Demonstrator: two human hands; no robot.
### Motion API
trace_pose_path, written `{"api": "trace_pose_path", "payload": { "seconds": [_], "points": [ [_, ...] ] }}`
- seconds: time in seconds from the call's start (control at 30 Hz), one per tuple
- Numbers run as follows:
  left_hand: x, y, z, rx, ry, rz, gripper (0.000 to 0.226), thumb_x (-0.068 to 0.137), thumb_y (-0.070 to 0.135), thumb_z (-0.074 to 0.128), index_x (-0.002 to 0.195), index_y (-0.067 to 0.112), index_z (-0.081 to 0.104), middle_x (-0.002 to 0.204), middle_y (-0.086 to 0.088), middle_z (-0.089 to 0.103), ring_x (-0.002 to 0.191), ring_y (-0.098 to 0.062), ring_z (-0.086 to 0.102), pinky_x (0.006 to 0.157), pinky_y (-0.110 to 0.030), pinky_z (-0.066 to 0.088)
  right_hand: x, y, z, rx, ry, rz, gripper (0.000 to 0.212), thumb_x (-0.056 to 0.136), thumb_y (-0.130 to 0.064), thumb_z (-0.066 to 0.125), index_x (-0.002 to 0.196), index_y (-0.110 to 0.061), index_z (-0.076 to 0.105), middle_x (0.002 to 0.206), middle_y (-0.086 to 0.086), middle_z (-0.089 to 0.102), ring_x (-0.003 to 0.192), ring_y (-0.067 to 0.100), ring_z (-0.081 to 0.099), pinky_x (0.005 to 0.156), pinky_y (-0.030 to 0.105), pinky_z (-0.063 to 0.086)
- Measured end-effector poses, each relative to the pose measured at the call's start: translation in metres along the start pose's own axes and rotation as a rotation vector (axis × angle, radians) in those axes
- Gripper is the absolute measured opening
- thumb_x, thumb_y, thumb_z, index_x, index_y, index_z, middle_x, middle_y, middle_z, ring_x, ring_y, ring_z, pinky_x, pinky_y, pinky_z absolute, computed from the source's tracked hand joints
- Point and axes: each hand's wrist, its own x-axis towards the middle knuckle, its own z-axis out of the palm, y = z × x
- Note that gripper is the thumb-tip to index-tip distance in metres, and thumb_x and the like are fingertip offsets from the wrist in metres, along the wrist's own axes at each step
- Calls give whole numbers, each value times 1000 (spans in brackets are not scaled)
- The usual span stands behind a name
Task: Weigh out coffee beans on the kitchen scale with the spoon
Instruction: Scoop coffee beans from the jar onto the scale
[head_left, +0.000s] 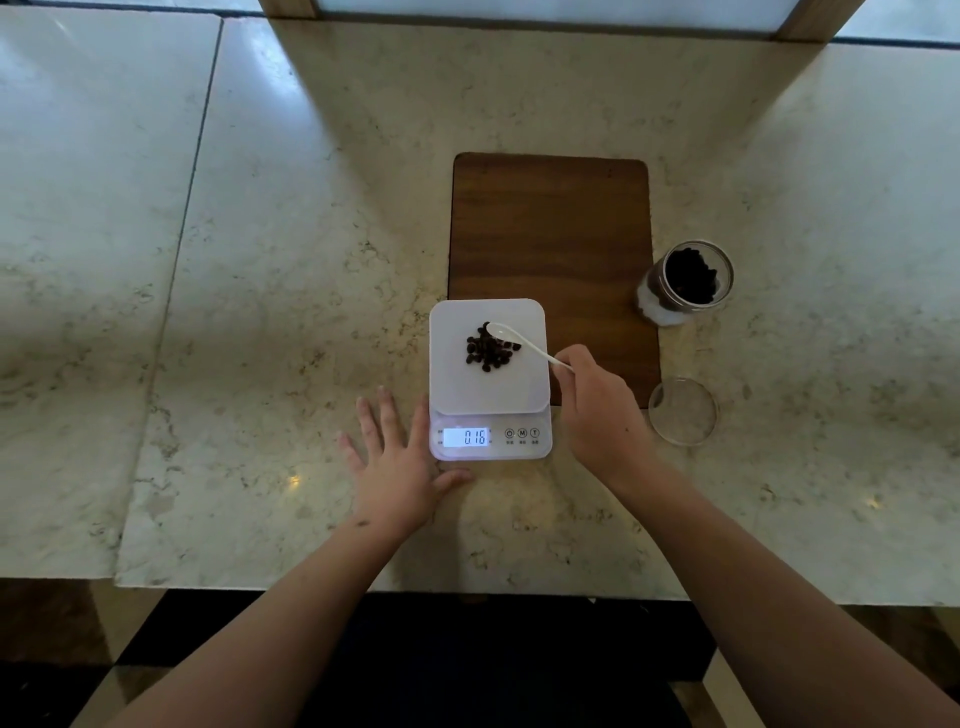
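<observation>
A white kitchen scale (452, 384) sits on the marble counter, its lit display (466, 437) reading 016. A small pile of dark coffee beans (488, 351) lies on its platform. My right hand (597, 410) holds a white spoon (519, 340) by the handle, the bowl over the top of the pile. My left hand (392, 457) lies flat on the counter with fingers spread, touching the scale's left front corner. An open glass jar (688, 280) with dark beans inside stands to the right.
A dark wooden board (550, 223) lies behind the scale, partly under it and the jar. A round clear glass lid (683, 410) rests on the counter right of my right hand. The counter's front edge (363, 590) runs just below my forearms.
</observation>
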Motion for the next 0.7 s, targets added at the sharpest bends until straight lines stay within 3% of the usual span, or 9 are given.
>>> {"api": "trace_pose_path", "payload": {
  "seconds": [0.23, 0.37, 0.57, 0.7],
  "points": [
    [1, 0, 0, -9, -7, 4, 113, 67, 96, 29, 152, 40, -19, 162, -15, -28, 143, -40, -35, 112, -73, -9, -4, 3, 7, -22, 23, -7, 25, 109, -29, 33, 102, -16, 52, 71, -2, 61, 52, 15, 52, 47, 37, 43],
    [1, -1, 0, -15, 1, 4, 113, 69, 96, 32, 153, 40, -18, 162, -15, -27, 143, -39, -35, 111, -72, -10, -8, 6, 11, -18, 54, -7, 24, 108, -28, 34, 100, -16, 52, 67, -3, 57, 49, 12, 46, 45, 34, 38],
    [1, -2, 2, -20, 19, 10, 112, 69, 97, 31, 153, 41, -18, 163, -16, -22, 144, -39, -34, 111, -73, -9, -13, 8, 17, 6, 73, 3, 24, 108, -29, 33, 98, -18, 51, 70, -3, 60, 52, 15, 52, 46, 41, 46],
    [2, -2, 4, -15, 12, 10, 113, 68, 98, 29, 152, 41, -20, 163, -15, -24, 142, -38, -36, 110, -72, -10, -12, 9, 19, 99, 121, 69, 22, 107, -28, 37, 93, -21, 52, 63, -8, 55, 47, 7, 44, 42, 30, 36]
  ]
}}
